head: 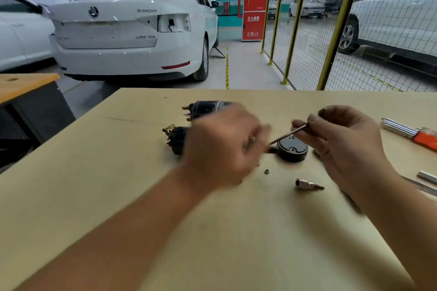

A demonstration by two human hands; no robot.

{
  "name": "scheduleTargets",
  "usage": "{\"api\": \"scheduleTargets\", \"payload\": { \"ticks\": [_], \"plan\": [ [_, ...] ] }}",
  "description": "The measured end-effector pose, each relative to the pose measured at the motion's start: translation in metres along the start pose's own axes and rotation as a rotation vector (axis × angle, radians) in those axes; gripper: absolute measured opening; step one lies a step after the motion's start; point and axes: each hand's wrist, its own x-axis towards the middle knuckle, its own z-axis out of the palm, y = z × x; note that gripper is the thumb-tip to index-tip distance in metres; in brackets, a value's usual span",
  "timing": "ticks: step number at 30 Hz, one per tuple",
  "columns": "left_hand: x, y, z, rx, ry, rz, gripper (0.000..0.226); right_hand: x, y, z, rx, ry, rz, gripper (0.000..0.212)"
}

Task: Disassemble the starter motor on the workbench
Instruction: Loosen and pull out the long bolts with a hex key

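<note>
Right hand (pixel 343 142) pinches the upper end of a long thin bolt (pixel 289 134) between thumb and forefinger. The other fingers (pixel 331 149) curl loosely beneath.

Bolt's long axis slants down and leftward from that pinch. Its lower end runs toward the left hand (pixel 220 149), passing just above the round black end cap (pixel 293 149) on the counter (pixel 118 196).

Left hand is motion-blurred. Its fingers reach toward the bolt's low end; cannot tell whether they are spread, closed or already on it.

Starter motor lies in pieces. The dark cylindrical body (pixel 208 107) is beyond the left fingers, and a brush-end piece with brass tabs (pixel 176 138) is just left of them, partly hidden by the hand.

Near side of both hands: a small nut (pixel 266 171) and a socket bit (pixel 308 185), apart from each other.

Right of the right hand: a folding hex key set (pixel 411 133) with an orange handle.

Judgement: the bolt looks freed from the housing. The coming move turns on its lower tip, and the left hand is the nearer one. Either it takes that tip, or the right hand lays the bolt down near the loose hardware.
</note>
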Motion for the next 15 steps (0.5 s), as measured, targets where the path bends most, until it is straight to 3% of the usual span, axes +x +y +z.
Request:
{"api": "scheduleTargets", "payload": {
  "ticks": [2, 8, 12, 15],
  "plan": [
    [-0.003, -0.04, -0.021, 0.006, 0.082, -0.102, 0.019, -0.005, 0.009, 0.003, -0.025, 0.026, 0.005, 0.017],
    [-0.017, -0.078, -0.023, -0.134, -0.005, -0.451, 0.011, -0.008, 0.031, 0.018, -0.041, 0.148, -0.044, 0.019],
    [-0.019, -0.078, -0.025, -0.265, -0.095, -0.43, 0.007, -0.015, 0.042, 0.019, -0.077, 0.1, -0.051, 0.019],
    [-0.022, -0.074, -0.027, -0.349, -0.272, -0.351, 0.009, -0.018, 0.037, 0.013, -0.309, 0.003, -0.163, 0.023]
  ]
}}
